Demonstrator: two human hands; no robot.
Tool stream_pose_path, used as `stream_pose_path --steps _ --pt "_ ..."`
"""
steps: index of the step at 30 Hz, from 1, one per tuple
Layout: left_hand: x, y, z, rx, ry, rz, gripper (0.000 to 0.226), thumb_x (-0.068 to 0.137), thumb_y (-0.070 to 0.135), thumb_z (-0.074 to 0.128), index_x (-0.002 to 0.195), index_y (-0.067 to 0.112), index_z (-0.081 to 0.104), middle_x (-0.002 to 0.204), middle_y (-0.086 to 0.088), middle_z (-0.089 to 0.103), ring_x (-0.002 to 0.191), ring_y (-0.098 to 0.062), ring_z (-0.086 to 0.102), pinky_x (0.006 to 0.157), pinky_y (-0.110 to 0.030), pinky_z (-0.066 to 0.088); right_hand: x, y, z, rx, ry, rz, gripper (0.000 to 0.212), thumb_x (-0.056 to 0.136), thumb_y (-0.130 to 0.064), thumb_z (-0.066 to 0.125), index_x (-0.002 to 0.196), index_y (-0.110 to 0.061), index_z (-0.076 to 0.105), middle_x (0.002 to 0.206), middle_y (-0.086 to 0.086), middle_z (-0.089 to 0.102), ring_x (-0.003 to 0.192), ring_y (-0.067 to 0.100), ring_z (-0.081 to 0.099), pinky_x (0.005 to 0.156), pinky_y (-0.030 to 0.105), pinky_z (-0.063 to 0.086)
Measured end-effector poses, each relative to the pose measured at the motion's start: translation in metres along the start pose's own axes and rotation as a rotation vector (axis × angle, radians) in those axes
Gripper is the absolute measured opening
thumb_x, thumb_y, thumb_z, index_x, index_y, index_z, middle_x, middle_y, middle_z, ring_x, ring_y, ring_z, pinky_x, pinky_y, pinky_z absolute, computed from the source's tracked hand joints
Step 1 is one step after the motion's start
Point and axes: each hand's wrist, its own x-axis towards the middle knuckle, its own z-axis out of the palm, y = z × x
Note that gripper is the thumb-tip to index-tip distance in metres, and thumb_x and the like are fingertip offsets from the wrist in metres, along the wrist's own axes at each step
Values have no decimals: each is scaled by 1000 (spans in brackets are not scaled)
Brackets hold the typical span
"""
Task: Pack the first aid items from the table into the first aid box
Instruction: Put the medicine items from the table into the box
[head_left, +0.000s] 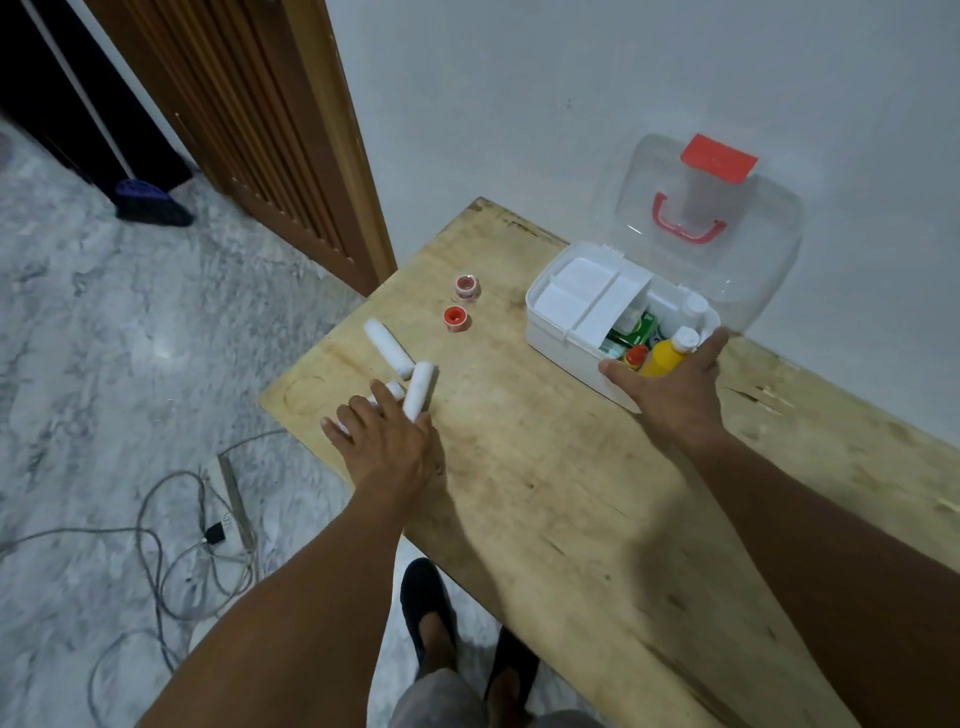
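While my right hand (670, 389) grips the yellow bottle (662, 356) over the first aid box (561, 332), my left hand (387, 441), fingers spread and unclenched, must next close on the gauze rolls (418, 389) at its fingertips.

One view only, head-worn, wide-angle; looks forward and steeply down from standing height over the near edge of the bench (545, 493); both forearms enter from the bottom edge and reach away from the lens; feet and floor (104, 338) show directly below, so the tilt is strong; wall (571, 104) and door (249, 130) close off the top; straight lines bow toward the frame edges.
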Motion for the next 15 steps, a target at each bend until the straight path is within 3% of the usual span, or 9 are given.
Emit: stream_pose_path --steps 4,6,7,9,12,15 --pt "-5 -11 6 -4 103 59 37 94 10 44 127 -3 52 99 -29 55 94 -47 52 99 -64 32 -1 -3 -1 -23 -8 15 149 42 -78 73 150 -30 -17 161 6 9 146 31 25 114 52 33" --pt "-9 -14 4 -11 158 131 15 89 2 56 102 -3 60 82 -24 55 74 -39 54 74 -51 47 -1 -2 -3 -42 -7 20 147 45 -78 74 150 -30 -17 161 7 10 145 33 26 112 52 34" --pt "-11 -15 5 -18 182 173 7 86 2 64 89 -2 59 74 -21 54 64 -35 52 60 -42 45 -1 -2 -3 -48 -11 21 145 48 -76 75 150 -30 -17 161 8 10 145 34 27 111 53 34" --pt "-13 -16 6 -40 189 217 16 85 5 70 79 1 55 69 -18 53 57 -32 51 48 -33 35 -1 -2 -4 -57 -14 19 144 52 -72 77 151 -28 -18 161 9 9 145 34 26 111 53 34" --pt "-14 -16 1 -115 153 201 17 93 12 61 81 5 51 69 -14 54 55 -30 51 45 -34 40 -3 -3 -4 -71 -7 17 141 56 -71 78 151 -29 -18 161 11 11 145 36 27 110 56 34" --pt "-15 -12 -9 -310 93 206 10 99 17 46 97 7 47 80 -10 55 65 -30 55 57 -42 49 -6 -5 -4 -71 -5 16 139 58 -69 78 150 -29 -18 160 10 13 144 36 28 110 57 35"
